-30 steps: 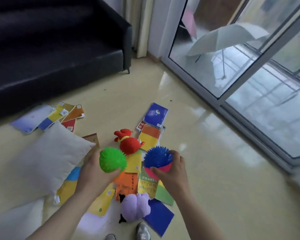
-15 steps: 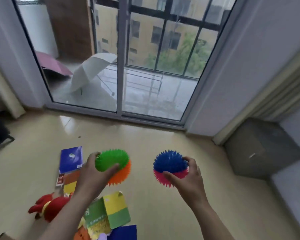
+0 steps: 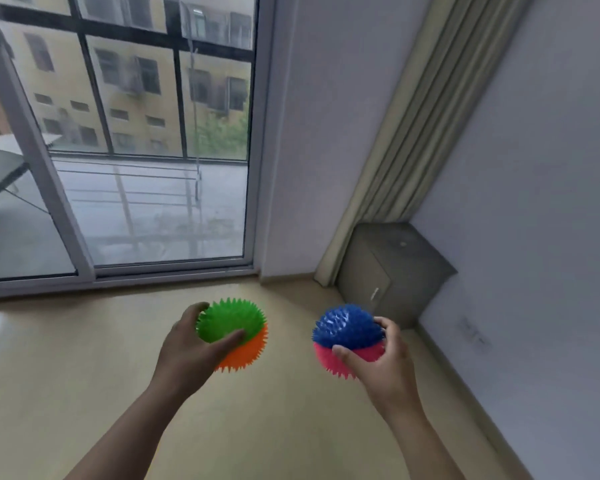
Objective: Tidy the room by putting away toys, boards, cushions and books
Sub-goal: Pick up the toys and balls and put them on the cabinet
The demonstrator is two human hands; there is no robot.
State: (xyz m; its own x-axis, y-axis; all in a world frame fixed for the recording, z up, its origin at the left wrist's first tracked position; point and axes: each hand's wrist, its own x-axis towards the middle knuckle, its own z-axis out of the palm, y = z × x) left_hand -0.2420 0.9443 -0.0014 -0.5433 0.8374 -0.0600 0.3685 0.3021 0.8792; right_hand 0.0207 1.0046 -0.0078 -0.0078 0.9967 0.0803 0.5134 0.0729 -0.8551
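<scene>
My left hand (image 3: pixel 191 355) grips a spiky ball (image 3: pixel 238 329) that is green on top and orange below, with the thumb laid across its front. My right hand (image 3: pixel 378 362) holds a second spiky ball (image 3: pixel 347 332), blue above and pink below, with fingers curled round its right side. Both balls are held out in front of me at about waist height, roughly a hand's width apart, above the bare beige floor.
A sliding glass door (image 3: pixel 125 161) fills the far left wall, with a balcony behind it. A beige curtain (image 3: pixel 406 133) hangs in the corner. A grey cabinet (image 3: pixel 392 271) stands low against the right wall. Beige floor (image 3: pixel 66 358) spreads ahead.
My view has swung right, away from the sofa, the cushions and the scattered books and plush toys on the floor. Both hands kept their balls and moved apart.
</scene>
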